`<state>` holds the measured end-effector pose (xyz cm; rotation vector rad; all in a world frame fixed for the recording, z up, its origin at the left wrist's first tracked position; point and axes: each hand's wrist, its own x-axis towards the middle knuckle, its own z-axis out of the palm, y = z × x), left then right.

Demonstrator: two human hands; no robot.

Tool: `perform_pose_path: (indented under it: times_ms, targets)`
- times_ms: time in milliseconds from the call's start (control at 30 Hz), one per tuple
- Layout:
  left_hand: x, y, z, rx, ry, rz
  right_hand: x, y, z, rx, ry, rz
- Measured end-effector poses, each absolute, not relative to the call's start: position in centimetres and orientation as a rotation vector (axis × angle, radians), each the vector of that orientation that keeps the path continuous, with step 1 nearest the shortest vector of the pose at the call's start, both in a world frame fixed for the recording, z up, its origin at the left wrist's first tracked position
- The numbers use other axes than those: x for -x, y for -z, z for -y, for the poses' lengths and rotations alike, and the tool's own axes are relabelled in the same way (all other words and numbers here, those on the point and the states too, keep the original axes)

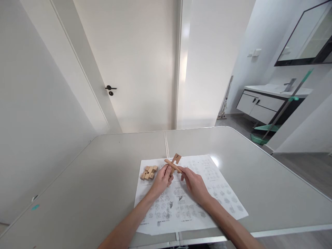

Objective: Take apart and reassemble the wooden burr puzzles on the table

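Over the printed paper sheet (185, 216), my left hand (161, 180) pinches a flat notched wooden puzzle piece (176, 158), tilted, with a dark mark like a 3 near its upper end. A slim wooden stick (169, 163) lies across that piece at an angle. The fingers of my right hand (195, 183) close on the stick's right end, and my left thumb rests close against the crossing. Whether the two pieces interlock is hidden by my fingers. Left of my left hand, several notched wooden blocks sit together in a cluster (149, 172) on the sheet's edge.
The sheet lies on a pale grey folding table (111, 180) with a seam (166, 143) down its middle. Beyond its far edge stands a white door (140, 69) with a black handle (110, 88). A washbasin cabinet (259, 103) and a green-handled dustpan (259, 139) are off to the right.
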<state>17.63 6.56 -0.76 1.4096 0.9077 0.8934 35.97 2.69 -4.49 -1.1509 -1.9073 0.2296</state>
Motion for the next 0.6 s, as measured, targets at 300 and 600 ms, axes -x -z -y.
perform_pose_path:
  times_ms: [300,600]
  targets:
    - [-17.8,1.1,-6.7,-1.355,-0.914,-0.906,-35.8,4.2,-2.6,1.168,-0.267,1.898]
    - [-18.2,1.0,-6.7,-1.147,-1.038,-0.867,-35.0,2.8,-2.2,1.289,-0.559,1.692]
